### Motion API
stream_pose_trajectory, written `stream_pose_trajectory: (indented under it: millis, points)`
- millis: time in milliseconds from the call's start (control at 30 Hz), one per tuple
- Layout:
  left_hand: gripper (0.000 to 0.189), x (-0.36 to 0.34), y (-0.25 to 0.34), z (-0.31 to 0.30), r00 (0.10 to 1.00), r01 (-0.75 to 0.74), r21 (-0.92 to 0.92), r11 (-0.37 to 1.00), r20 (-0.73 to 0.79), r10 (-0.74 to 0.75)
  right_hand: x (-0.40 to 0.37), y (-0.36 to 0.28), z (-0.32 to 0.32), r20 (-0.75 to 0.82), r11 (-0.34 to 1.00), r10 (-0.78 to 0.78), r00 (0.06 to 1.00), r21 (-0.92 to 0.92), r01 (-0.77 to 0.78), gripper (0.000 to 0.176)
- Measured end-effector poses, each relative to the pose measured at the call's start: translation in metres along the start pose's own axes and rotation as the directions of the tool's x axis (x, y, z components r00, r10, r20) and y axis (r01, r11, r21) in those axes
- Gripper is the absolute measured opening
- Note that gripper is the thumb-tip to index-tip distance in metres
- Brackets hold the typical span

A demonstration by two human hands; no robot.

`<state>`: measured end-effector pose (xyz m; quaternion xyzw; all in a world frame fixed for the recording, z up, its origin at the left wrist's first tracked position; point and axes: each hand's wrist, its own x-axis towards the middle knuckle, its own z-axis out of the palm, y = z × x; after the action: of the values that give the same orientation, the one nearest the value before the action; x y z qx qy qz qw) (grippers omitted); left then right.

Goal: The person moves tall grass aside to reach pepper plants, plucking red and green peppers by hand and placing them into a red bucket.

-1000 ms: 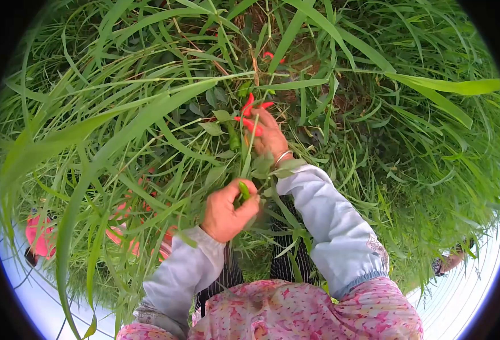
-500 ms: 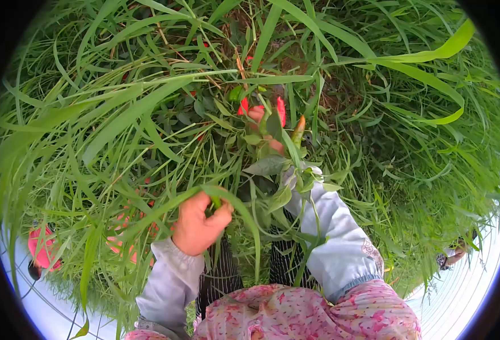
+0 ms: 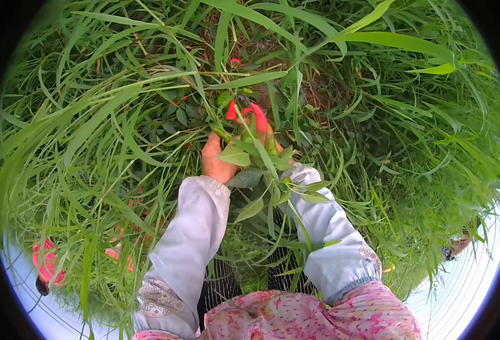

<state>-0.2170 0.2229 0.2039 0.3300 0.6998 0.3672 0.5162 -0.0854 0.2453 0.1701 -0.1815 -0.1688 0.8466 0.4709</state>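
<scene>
My right hand (image 3: 277, 148) is closed around a bunch of chili peppers, partly hidden by leaves. A red chili pepper (image 3: 259, 118) sticks up from it, and a greenish chili pepper (image 3: 271, 141) lies beside that one. Right against this bunch is my left hand (image 3: 216, 158), its fingers closed and partly covered by a leaf (image 3: 236, 156). A slim green chili pepper (image 3: 221, 134) shows at its fingertips. Another red chili pepper (image 3: 231, 110) points up just beyond the two hands. Leafy pepper stems (image 3: 272, 184) hang in front of my right wrist.
Tall grass (image 3: 91, 124) surrounds the pepper plants, with long blades crossing above my hands. More red peppers (image 3: 236, 62) show deeper in the growth. At the lower left is a person in a red top (image 3: 47, 260); part of another person (image 3: 460, 245) appears at the lower right.
My left hand has moved forward and up from near my lap to meet my right hand, carrying something green. My right hand has shifted only slightly, still with the peppers.
</scene>
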Motion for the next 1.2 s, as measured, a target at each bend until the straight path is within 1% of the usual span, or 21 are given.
stream_pose_trajectory:
  millis: [33, 100, 133, 167, 233, 300, 367, 467, 500, 600, 633, 700, 733, 767, 833, 900, 1000, 1033, 1133, 1167, 1200]
  points:
    - [0.014, 0.0, -0.001, 0.002, 1.0, 0.014, 0.089, 0.996, -0.025, -0.012, 0.007, 0.007, -0.006, 0.149, 0.993, -0.105, 0.983, 0.064, 0.097, 0.082]
    - [0.016, 0.0, -0.002, 0.006, 0.997, 0.081, -0.068, 0.994, 0.021, -0.079, 0.007, 0.008, -0.01, 0.134, 0.997, -0.055, 0.989, 0.065, 0.047, 0.082]
    - [0.017, 0.0, -0.003, 0.007, 0.993, 0.117, -0.146, 0.982, 0.048, -0.111, 0.0, 0.003, -0.013, -0.034, 0.995, 0.101, 0.994, 0.01, -0.101, 0.079]
    - [0.018, -0.001, -0.008, 0.008, 0.998, 0.049, -0.14, 0.989, 0.036, -0.044, -0.005, 0.001, -0.016, -0.207, 0.967, 0.245, 0.947, -0.017, -0.253, 0.076]
    - [0.02, -0.002, -0.026, 0.013, 0.999, -0.048, -0.193, 0.98, 0.0, 0.049, -0.002, 0.014, -0.025, -0.231, 0.992, 0.125, 0.965, -0.003, -0.129, 0.073]
    - [0.022, -0.004, -0.036, 0.019, 0.997, -0.071, -0.374, 0.925, -0.063, 0.051, -0.006, 0.012, -0.028, -0.12, 0.968, 0.201, 0.972, 0.175, -0.178, 0.067]
    - [0.021, -0.007, -0.022, 0.023, 0.998, 0.054, -0.603, 0.796, 0.021, -0.052, -0.007, 0.038, -0.051, -0.306, 0.998, 0.057, 0.95, 0.048, -0.044, 0.075]
    - [0.018, -0.014, 0.003, 0.026, 0.992, 0.124, -0.742, 0.658, 0.1, -0.073, -0.003, 0.034, -0.033, -0.32, 0.98, 0.009, 0.947, 0.191, 0.055, 0.064]
    - [0.013, -0.019, 0.014, 0.024, 0.979, 0.195, -0.604, 0.772, 0.075, -0.189, -0.005, 0.014, -0.029, -0.184, 0.97, 0.071, 0.98, 0.243, -0.025, 0.054]
    - [0.013, -0.023, 0.009, 0.016, 0.977, 0.188, -0.597, 0.78, 0.036, -0.208, -0.012, 0.023, -0.031, -0.198, 0.989, -0.01, 0.98, 0.142, 0.039, 0.037]
    - [0.011, -0.025, 0.015, 0.01, 0.97, 0.225, -0.54, 0.811, 0.046, -0.238, -0.012, 0.036, -0.028, -0.27, 0.994, -0.07, 0.96, 0.057, 0.088, 0.036]
    - [0.01, -0.026, 0.013, 0.004, 0.98, 0.175, -0.523, 0.834, 0.01, -0.199, -0.015, 0.044, -0.035, -0.133, 0.997, -0.08, 0.988, 0.011, 0.082, 0.066]
    - [0.009, -0.027, 0.014, 0.002, 0.984, 0.149, -0.513, 0.845, -0.01, -0.18, -0.017, 0.044, -0.041, -0.158, 0.984, -0.006, 0.987, -0.177, -0.022, 0.064]
    - [0.006, -0.031, 0.016, -0.001, 0.952, 0.267, -0.475, 0.838, -0.008, -0.307, -0.02, 0.045, -0.045, -0.198, 0.927, 0.062, 0.978, -0.352, -0.13, 0.062]
    - [0.006, -0.039, 0.03, -0.005, 0.971, 0.199, -0.405, 0.893, -0.046, -0.237, -0.025, 0.066, -0.058, -0.272, 0.997, 0.042, 0.961, -0.051, -0.058, 0.053]
    - [0.006, -0.043, 0.028, -0.008, 0.98, 0.136, -0.361, 0.923, -0.089, -0.179, -0.02, 0.081, -0.065, -0.284, 0.962, 0.051, 0.957, 0.27, 0.029, 0.052]
    - [0.005, -0.062, 0.049, -0.02, 0.989, 0.137, -0.128, 0.982, -0.043, -0.144, -0.014, 0.029, -0.028, -0.446, 0.964, -0.056, 0.893, -0.258, -0.069, 0.025]
    - [0.005, -0.066, 0.045, -0.025, 0.97, 0.239, -0.202, 0.95, -0.003, -0.244, -0.014, 0.022, -0.022, -0.429, 0.965, -0.015, 0.903, -0.244, -0.1, 0.026]
    - [0.006, -0.051, 0.048, -0.023, 0.958, 0.278, -0.218, 0.936, -0.009, -0.287, -0.003, 0.024, -0.037, -0.342, 0.997, 0.047, 0.939, -0.034, -0.063, 0.027]
    - [0.008, -0.043, 0.05, -0.02, 0.949, 0.309, -0.286, 0.907, 0.027, -0.315, -0.007, 0.03, -0.038, -0.447, 0.993, 0.085, 0.89, -0.03, -0.11, 0.027]
    - [0.009, -0.035, 0.043, -0.019, 0.953, 0.302, -0.216, 0.929, 0.064, -0.295, -0.009, 0.031, -0.035, -0.414, 0.988, 0.137, 0.9, 0.126, -0.092, 0.027]
